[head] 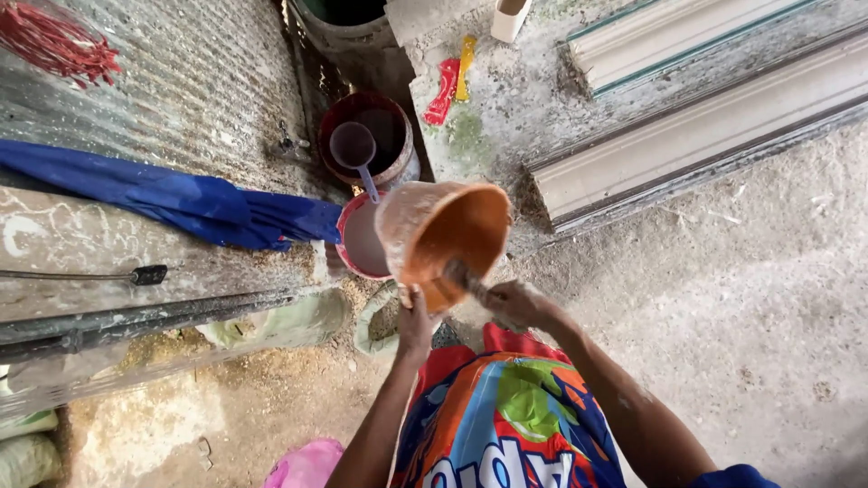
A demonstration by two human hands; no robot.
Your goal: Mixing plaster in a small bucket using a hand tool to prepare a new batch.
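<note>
Orange bowl [448, 237] tilted, mouth facing down toward person, held up directly ahead of both hands. Left hand [414, 323] closed on bowl's near rim from below, steadying it. Right hand [515, 303] fisted round scraper tool [463, 276], tool tip inside bowl, long axis running from right hand up-left into bowl's mouth. Right hand nearer bowl's interior; left at bowl's lower edge. Red pan of pale liquid [362, 239] sits just left of bowl, partly behind it. Dark bucket with ladle [366, 136] beyond bowl, blue cloth [181, 203] far left of bowl.

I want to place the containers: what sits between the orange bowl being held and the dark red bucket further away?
In the head view, a red-rimmed basin lies between the orange bowl and the dark red bucket, with a scoop.
</note>
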